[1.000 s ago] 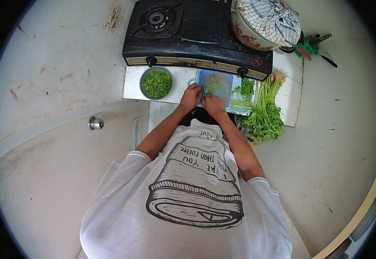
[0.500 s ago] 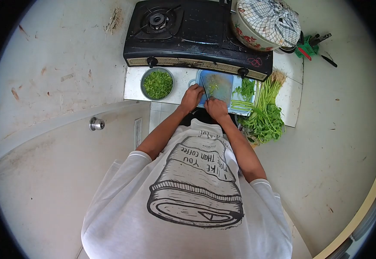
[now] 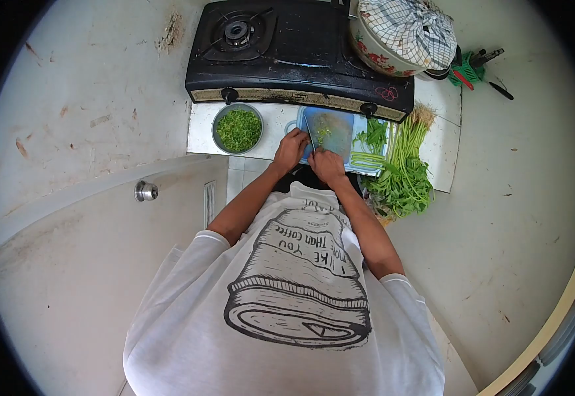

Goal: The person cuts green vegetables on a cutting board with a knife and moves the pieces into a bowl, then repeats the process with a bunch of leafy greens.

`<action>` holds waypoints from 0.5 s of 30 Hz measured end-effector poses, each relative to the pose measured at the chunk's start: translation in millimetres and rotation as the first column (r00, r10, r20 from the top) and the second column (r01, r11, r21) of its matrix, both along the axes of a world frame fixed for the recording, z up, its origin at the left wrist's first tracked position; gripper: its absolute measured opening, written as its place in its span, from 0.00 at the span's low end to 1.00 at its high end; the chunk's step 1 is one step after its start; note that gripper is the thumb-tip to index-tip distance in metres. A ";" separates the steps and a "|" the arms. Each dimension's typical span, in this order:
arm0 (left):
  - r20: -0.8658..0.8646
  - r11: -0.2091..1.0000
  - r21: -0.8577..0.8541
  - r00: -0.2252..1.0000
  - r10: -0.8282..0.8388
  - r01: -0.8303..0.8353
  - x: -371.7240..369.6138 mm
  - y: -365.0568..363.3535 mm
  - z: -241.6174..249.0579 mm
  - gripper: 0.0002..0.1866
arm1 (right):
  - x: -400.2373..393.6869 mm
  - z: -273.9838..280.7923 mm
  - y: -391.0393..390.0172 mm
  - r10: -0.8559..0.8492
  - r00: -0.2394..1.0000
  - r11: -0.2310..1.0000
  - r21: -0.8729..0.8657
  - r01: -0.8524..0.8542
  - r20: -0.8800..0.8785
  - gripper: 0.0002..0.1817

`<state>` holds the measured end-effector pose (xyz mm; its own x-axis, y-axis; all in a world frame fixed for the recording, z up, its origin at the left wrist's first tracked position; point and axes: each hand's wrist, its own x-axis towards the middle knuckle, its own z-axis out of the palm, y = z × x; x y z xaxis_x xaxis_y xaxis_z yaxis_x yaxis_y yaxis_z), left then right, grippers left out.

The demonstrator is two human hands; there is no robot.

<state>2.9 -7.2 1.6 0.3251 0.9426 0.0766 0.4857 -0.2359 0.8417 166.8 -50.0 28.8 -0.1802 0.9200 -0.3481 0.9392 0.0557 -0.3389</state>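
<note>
My right hand is closed around the handle of a knife, its thin blade pointing away from me over the left part of a blue cutting board. Beside the blade, my left hand rests at the board's left edge with its fingers curled. Whatever those fingers pinch is hidden from this angle. A few chopped green bits lie on the middle of the board. To the left stands a grey bowl full of finely chopped greens.
Right of the board lie cut leafy stems and a big bunch of rooted greens. Behind is a black gas stove bearing a cloth-covered floral pot. A green basket with utensils stands at the right. A doorknob is at left.
The whole view has shifted slightly to the left. Both hands stay at the board's left side, with the knife at nearly the same place and angle.
</note>
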 end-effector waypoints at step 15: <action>0.029 0.996 -0.090 0.999 0.021 -0.018 -2.6 0.5 3.2 0.09 | 2.4 -10.2 10.0 0.011 1.000 1.000 -0.008 -0.012 -0.023 0.23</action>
